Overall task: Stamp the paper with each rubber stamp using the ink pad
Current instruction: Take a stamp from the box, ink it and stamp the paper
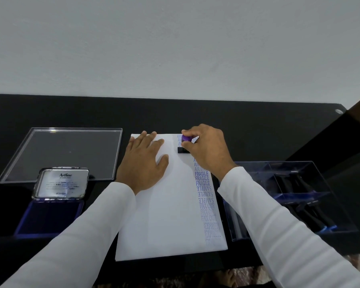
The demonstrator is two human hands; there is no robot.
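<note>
Black desk (237,125) against pale wall. Left hand (142,161) flat, fingers straight, pinning paper (164,215) at desk centre. Right hand (206,150) grip clamped on purple-knobbed rubber stamp (184,145), black base on paper's far right corner. Open ink pad (50,217) near left, lid reading "Artline"; clear lid (64,152) behind it; stamp tray (295,196) right. Column reads AIR MAIL (partly hidden), FRAGILE, SAMPLE (upside down), FAX OUT, EXPRESS. Risks: rocking stamp smears print; overlap with crowded top impressions; faint mark if ink thin.
</note>
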